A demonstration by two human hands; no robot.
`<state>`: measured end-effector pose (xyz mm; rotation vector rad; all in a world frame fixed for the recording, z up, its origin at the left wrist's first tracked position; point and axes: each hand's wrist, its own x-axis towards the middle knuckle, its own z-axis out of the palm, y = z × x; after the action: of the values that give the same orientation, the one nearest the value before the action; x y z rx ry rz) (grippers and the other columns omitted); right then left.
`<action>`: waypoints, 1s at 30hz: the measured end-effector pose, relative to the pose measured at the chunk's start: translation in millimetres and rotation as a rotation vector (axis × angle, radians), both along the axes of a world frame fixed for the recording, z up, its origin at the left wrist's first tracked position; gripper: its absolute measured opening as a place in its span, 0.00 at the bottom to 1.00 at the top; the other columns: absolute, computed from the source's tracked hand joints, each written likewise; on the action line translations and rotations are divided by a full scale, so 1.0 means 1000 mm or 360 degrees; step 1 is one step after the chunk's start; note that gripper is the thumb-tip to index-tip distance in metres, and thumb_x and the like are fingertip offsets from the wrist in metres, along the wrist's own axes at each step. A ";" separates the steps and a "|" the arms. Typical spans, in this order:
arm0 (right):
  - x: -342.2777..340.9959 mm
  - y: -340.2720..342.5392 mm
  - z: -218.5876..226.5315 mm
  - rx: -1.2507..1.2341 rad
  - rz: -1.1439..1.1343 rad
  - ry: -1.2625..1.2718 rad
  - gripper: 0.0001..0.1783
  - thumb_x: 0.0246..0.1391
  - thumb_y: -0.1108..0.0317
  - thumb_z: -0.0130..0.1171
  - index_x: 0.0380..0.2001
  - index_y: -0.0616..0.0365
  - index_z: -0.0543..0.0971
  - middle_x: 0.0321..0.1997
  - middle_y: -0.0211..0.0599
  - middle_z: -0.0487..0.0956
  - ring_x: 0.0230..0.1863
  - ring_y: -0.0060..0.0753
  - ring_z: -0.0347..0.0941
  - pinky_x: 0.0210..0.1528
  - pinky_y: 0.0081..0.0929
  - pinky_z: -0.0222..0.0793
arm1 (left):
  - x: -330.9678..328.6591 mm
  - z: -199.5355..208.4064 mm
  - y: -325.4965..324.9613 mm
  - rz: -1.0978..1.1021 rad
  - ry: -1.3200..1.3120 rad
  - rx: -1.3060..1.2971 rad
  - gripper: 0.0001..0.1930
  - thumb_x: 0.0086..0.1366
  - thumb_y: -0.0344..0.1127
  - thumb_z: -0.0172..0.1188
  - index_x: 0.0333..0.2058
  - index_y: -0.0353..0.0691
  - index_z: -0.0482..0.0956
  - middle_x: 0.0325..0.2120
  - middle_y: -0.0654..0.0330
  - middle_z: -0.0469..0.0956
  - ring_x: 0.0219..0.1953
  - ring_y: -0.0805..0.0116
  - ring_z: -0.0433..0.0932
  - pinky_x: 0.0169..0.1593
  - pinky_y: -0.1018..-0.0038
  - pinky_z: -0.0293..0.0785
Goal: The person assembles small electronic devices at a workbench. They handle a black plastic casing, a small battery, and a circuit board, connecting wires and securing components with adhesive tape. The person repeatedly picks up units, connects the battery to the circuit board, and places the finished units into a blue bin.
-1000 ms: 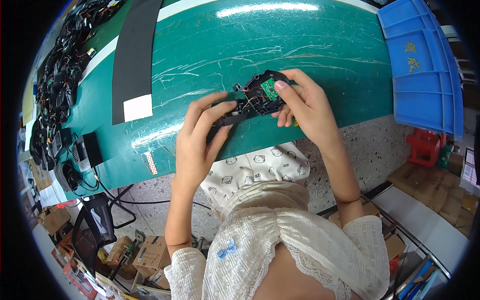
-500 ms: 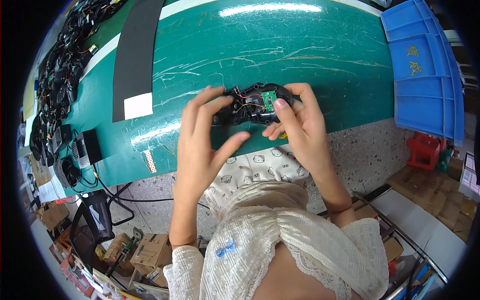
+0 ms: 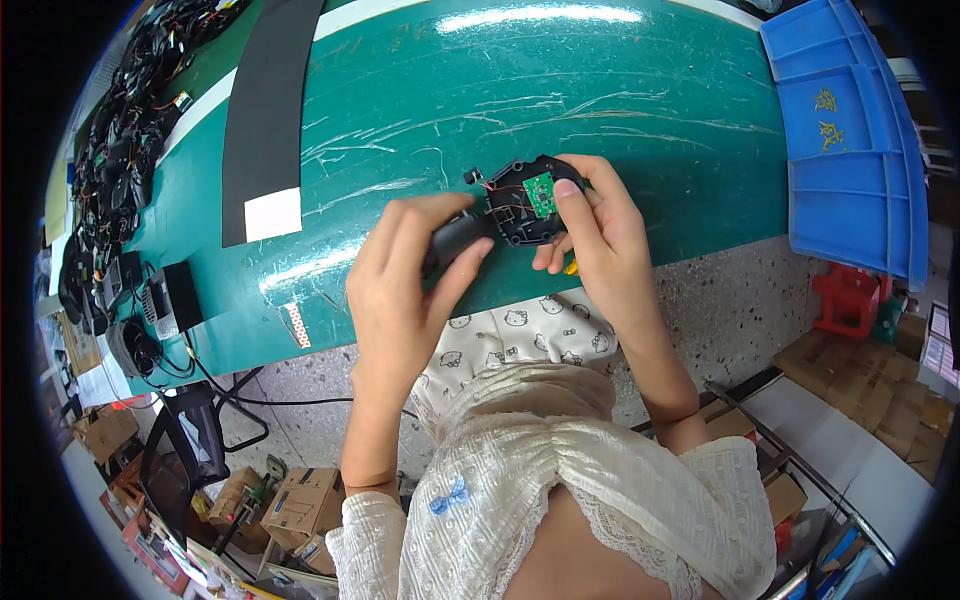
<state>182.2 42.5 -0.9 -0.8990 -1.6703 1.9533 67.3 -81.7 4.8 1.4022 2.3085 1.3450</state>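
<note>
Over the table's near edge my right hand point(image 3: 603, 232) grips an opened black plastic housing point(image 3: 515, 222), its thumb beside a green circuit board point(image 3: 539, 195). Thin red wires run from the board across the housing toward a small black part point(image 3: 473, 176) at its upper left corner. My left hand point(image 3: 405, 255) pinches a smooth, dark rounded part point(image 3: 457, 238) between thumb and fingers, close against the housing's left side. Whether this part is joined to the housing cannot be told. Something small and yellow point(image 3: 571, 268) shows below the right fingers.
A black strip point(image 3: 262, 120) with a white paper piece point(image 3: 272, 214) lies on the green table point(image 3: 540, 100). Dark wired parts point(image 3: 125, 150) are heaped at the far left, above a black box point(image 3: 172, 298). A blue crate point(image 3: 845, 140) stands at the right.
My left thumb and fingers have closed on the dark rounded part, which now shows its smooth outside. The housing has turned slightly in my right hand.
</note>
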 end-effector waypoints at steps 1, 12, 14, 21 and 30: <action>-0.001 -0.001 0.001 -0.0051 -0.0009 0.0044 0.12 0.61 0.67 0.42 0.43 0.63 0.67 0.20 0.32 0.72 0.18 0.16 0.69 0.18 0.15 0.61 | 0.000 0.001 -0.001 0.0056 -0.0117 0.0055 0.15 0.50 0.31 0.65 0.37 0.36 0.73 0.33 0.57 0.76 0.31 0.66 0.75 0.35 0.77 0.70; -0.006 -0.011 -0.007 0.1061 0.0017 -0.0351 0.10 0.57 0.70 0.48 0.41 0.62 0.67 0.24 0.48 0.74 0.23 0.39 0.75 0.24 0.34 0.68 | 0.002 0.010 0.003 0.0167 -0.0754 0.0106 0.12 0.55 0.30 0.61 0.38 0.34 0.72 0.29 0.58 0.75 0.30 0.74 0.72 0.36 0.81 0.68; -0.009 -0.013 -0.005 0.0815 0.0025 -0.0338 0.10 0.58 0.70 0.48 0.40 0.63 0.67 0.24 0.44 0.75 0.23 0.33 0.76 0.22 0.30 0.68 | 0.010 0.010 0.004 0.0170 -0.0645 0.0124 0.13 0.55 0.30 0.61 0.39 0.34 0.71 0.29 0.57 0.75 0.30 0.73 0.73 0.36 0.80 0.69; -0.017 -0.003 -0.020 -0.0157 -0.0037 0.0289 0.12 0.61 0.67 0.44 0.42 0.65 0.67 0.31 0.35 0.75 0.26 0.22 0.74 0.23 0.19 0.71 | 0.045 0.016 0.004 -0.0133 -0.0035 0.0218 0.29 0.45 0.22 0.66 0.49 0.33 0.68 0.43 0.49 0.70 0.43 0.52 0.72 0.45 0.67 0.71; -0.008 0.005 -0.013 -0.1456 0.0294 0.0502 0.17 0.62 0.64 0.42 0.48 0.64 0.67 0.33 0.42 0.75 0.30 0.27 0.77 0.28 0.18 0.76 | 0.028 0.012 -0.017 -0.0403 -0.0154 0.0495 0.16 0.49 0.26 0.61 0.39 0.33 0.74 0.35 0.54 0.79 0.34 0.63 0.78 0.33 0.74 0.75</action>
<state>174.7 47.5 -13.7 -0.6511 -0.6546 2.8558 95.6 -98.6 16.8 1.6079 1.8449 1.6968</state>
